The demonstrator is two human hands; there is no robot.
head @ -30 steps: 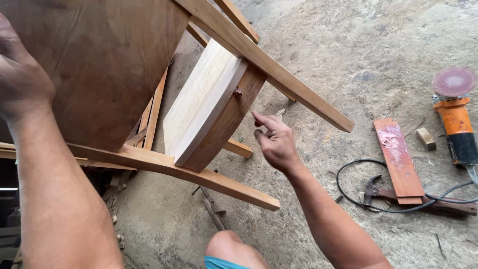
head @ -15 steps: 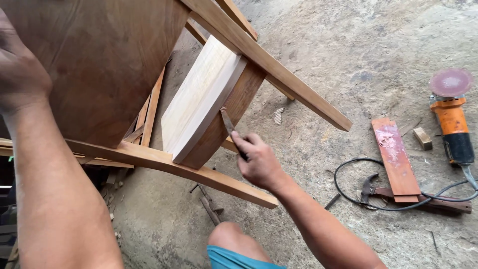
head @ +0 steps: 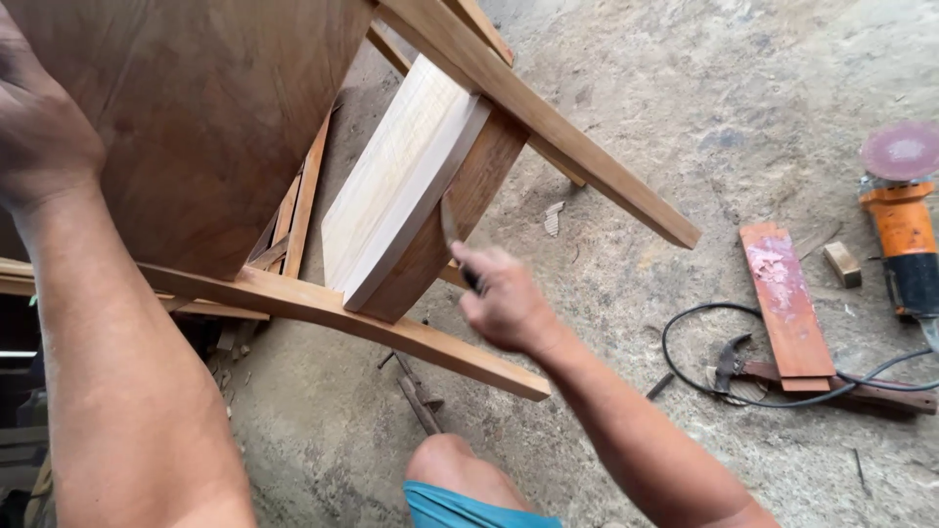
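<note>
A wooden chair [head: 411, 196] lies tipped on its side in the head view, its brown seat underside at the upper left and its pale curved back slat in the middle. My left hand [head: 44, 137] presses flat on the seat underside at the far left. My right hand [head: 509, 298] is closed around a thin dark-handled metal blade tool [head: 455, 240]. The blade tip touches the darker wood edge of the back rail beside the pale slat. The hand is blurred with motion. My knee [head: 450, 469] shows at the bottom centre.
An orange angle grinder [head: 905, 225] with a reddish disc lies at the right edge on the concrete floor. Its black cord [head: 704, 381] loops past a red-stained board [head: 787, 303], a hammer [head: 782, 372] and a small wood block [head: 841, 262]. A metal tool [head: 416, 391] lies under the chair leg.
My right hand went from open fingers near the chair rail to gripping the blade tool, and has moved left and up against the back rail. The left hand has stayed put.
</note>
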